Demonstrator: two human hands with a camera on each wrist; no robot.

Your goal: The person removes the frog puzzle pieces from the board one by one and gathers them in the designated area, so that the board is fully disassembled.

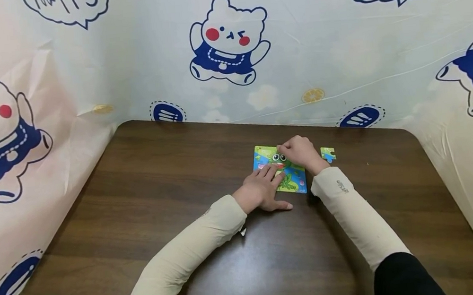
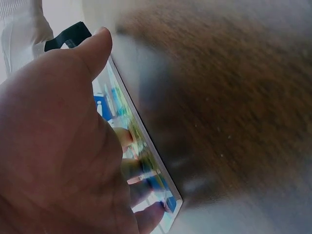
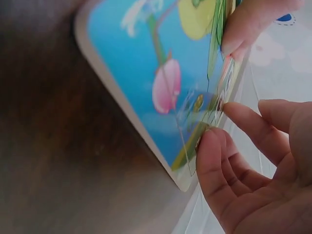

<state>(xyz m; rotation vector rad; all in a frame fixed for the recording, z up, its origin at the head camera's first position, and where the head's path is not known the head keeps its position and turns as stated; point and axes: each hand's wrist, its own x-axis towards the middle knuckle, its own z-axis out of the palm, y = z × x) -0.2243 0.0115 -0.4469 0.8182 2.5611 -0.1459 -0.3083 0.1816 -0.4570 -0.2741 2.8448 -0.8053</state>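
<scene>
A square jigsaw puzzle with a green frog on a blue and green picture lies on the brown table. My left hand rests on its left and lower part, fingers spread and thumb out on the table. In the left wrist view, the fingertips touch the puzzle's surface near its edge. At the upper right of the picture, my right hand has curled fingers and pinches a puzzle piece against the board; the piece is mostly hidden. Seams show beside those fingertips in the right wrist view.
One loose puzzle piece, green and blue, lies on the table just right of the right hand. Behind the far table edge hangs a printed curtain with cartoon bears. More curtain closes off the left and right sides.
</scene>
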